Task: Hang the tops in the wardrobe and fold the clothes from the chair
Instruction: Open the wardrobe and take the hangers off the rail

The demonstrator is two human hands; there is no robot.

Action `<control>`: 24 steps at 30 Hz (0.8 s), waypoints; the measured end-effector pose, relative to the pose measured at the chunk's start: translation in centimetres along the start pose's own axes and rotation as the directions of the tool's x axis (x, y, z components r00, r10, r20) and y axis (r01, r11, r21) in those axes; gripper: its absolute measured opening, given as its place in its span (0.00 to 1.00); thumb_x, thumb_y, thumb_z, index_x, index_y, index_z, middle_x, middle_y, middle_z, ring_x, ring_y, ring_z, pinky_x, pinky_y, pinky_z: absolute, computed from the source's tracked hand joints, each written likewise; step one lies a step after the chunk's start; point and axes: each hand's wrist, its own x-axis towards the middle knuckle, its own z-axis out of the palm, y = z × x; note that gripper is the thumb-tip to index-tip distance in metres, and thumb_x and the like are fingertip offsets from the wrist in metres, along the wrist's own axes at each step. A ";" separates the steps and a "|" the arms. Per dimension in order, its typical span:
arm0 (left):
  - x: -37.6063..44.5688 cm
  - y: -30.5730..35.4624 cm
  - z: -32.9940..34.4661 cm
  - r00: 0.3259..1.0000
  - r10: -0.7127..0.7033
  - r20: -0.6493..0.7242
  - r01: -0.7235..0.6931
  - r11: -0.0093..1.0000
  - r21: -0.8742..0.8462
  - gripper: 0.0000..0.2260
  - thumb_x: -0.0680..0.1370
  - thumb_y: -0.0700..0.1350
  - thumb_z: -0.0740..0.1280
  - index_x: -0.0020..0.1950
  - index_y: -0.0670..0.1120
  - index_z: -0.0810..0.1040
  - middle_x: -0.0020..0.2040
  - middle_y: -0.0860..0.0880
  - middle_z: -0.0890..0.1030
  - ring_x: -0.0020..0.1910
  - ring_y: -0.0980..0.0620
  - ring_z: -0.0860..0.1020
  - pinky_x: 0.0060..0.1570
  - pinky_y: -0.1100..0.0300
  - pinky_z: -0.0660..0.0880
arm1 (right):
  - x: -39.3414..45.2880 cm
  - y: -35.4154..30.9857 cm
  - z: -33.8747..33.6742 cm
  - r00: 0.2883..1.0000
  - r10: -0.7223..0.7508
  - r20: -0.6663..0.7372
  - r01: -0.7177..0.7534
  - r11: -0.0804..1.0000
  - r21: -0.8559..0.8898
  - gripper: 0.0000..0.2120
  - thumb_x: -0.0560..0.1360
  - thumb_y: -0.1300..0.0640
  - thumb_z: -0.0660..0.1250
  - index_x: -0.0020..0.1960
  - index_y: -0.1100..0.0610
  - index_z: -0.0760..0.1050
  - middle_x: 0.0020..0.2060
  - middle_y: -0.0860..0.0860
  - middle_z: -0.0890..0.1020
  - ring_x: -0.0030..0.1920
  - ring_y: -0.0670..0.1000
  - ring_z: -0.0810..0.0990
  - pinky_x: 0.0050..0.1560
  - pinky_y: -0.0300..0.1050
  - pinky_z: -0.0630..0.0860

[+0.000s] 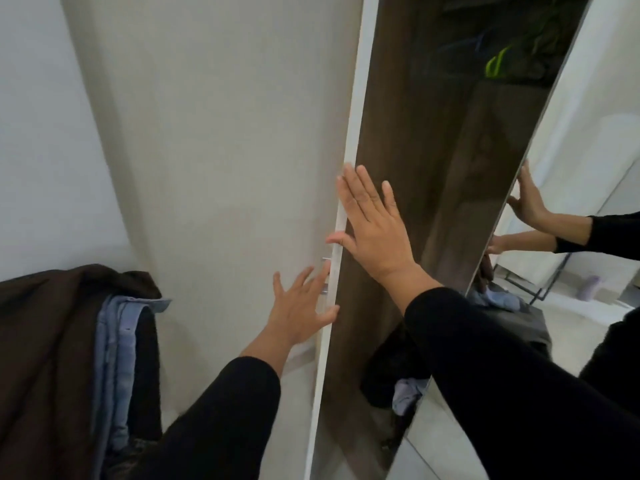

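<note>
My right hand (pixel 372 225) is flat and spread, the fingers straight, and it lies against the front edge of the white wardrobe door (pixel 225 168), with the thumb reaching over that edge. My left hand (pixel 301 310) is lower on the same door, also spread with straight fingers; its fingertips are at the small metal handle (pixel 326 276) near the door's edge, but I cannot tell if they really touch it. Both arms wear black sleeves.

The wardrobe (pixel 408 140) stands a little open between this door and a mirror door (pixel 568 188) on the right. Inside it is dark brown, and high up I see a bright green hanger (pixel 496 64) and a blue one (pixel 479 43) beside it. At the bottom of the wardrobe lie some dark and pale clothes, not clear.

The clothes to fold (pixel 69 358) are at the lower left edge of the view: a dark brown garment on top, with blue jeans (pixel 116 368) hanging just beside it. What carries them is hidden under the fabric. The mirror reflects my hands and a light floor.
</note>
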 end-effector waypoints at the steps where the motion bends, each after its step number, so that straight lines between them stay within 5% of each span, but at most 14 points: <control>1: -0.2 -0.7 -0.2 1.000 0.001 -0.009 -0.001 0.999 0.033 0.33 0.77 0.64 0.51 0.77 0.54 0.42 0.77 0.55 0.56 0.77 0.55 0.47 0.70 0.33 0.43 | 0.5 -0.6 0.2 1.000 0.004 -0.008 -0.003 1.000 0.026 0.41 0.73 0.36 0.58 0.76 0.58 0.50 0.76 0.56 0.58 0.75 0.51 0.46 0.74 0.50 0.38; 7: -1.6 -5.9 -0.9 0.974 -0.032 -0.223 0.088 0.965 0.247 0.35 0.74 0.60 0.59 0.74 0.41 0.57 0.71 0.46 0.70 0.69 0.52 0.70 0.60 0.36 0.69 | 4.5 -5.3 1.8 1.000 0.003 0.028 -0.009 0.977 0.215 0.50 0.68 0.35 0.66 0.77 0.61 0.45 0.77 0.57 0.53 0.76 0.54 0.47 0.75 0.54 0.46; 14: -1.1 -10.9 -2.9 0.936 -0.164 -0.310 0.272 0.898 0.345 0.48 0.70 0.56 0.71 0.78 0.46 0.41 0.75 0.43 0.62 0.74 0.46 0.55 0.65 0.37 0.56 | 9.5 -7.2 6.7 0.992 -0.078 0.097 0.036 0.923 0.382 0.44 0.75 0.38 0.59 0.76 0.58 0.37 0.77 0.53 0.43 0.77 0.52 0.41 0.74 0.54 0.39; 17: 0.3 -12.4 -3.5 0.913 -0.281 -0.295 0.375 0.862 0.341 0.52 0.66 0.54 0.75 0.77 0.48 0.43 0.75 0.40 0.61 0.74 0.45 0.54 0.66 0.38 0.58 | 11.7 -7.0 9.3 0.987 -0.101 0.123 0.045 0.918 0.395 0.43 0.76 0.40 0.59 0.76 0.56 0.36 0.77 0.51 0.40 0.77 0.51 0.39 0.74 0.55 0.38; 22: 3.1 -14.0 -3.4 0.842 -0.467 -0.269 0.536 0.784 0.314 0.47 0.76 0.48 0.66 0.70 0.51 0.24 0.77 0.44 0.36 0.73 0.47 0.33 0.72 0.42 0.42 | 14.8 -7.8 12.6 0.973 -0.175 0.149 0.092 0.892 0.443 0.41 0.78 0.43 0.58 0.76 0.55 0.34 0.77 0.51 0.38 0.76 0.50 0.37 0.74 0.55 0.38; 24: 4.2 -14.6 -3.5 0.809 -0.516 -0.281 0.586 0.742 0.325 0.47 0.77 0.46 0.64 0.68 0.51 0.20 0.76 0.44 0.35 0.71 0.48 0.30 0.72 0.42 0.42 | 15.8 -8.2 13.8 0.970 -0.196 0.143 0.110 0.880 0.462 0.42 0.78 0.44 0.60 0.77 0.56 0.35 0.77 0.51 0.38 0.77 0.50 0.37 0.74 0.56 0.39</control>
